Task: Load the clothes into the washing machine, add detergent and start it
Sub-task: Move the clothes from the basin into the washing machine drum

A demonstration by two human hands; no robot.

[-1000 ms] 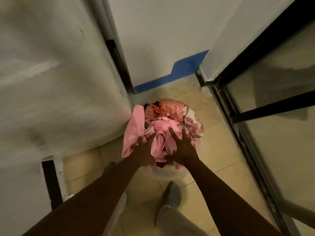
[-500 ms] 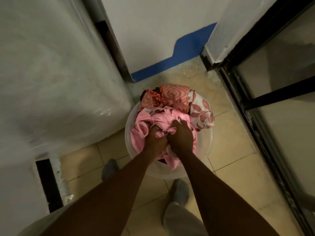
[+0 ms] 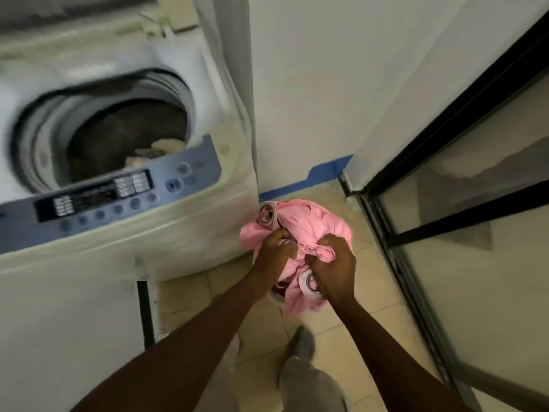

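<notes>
Pink cloth (image 3: 309, 230) bunched, left hand (image 3: 274, 251) and right hand (image 3: 334, 270) fingers clamped on it, washing machine (image 3: 124, 179) blurred beside

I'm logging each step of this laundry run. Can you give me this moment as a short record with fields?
washing machine: top-loader, lid open
drum: some laundry already inside
left hand: clenched on pink cloth
right hand: clenched on the same pink cloth
cloth position: bunched, right of the machine, not yet over the drum
control panel: untouched
floor: tiled

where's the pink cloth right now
In the head view the pink cloth is bunched in both hands, left hand and right hand, low and just right of the washing machine.
</notes>
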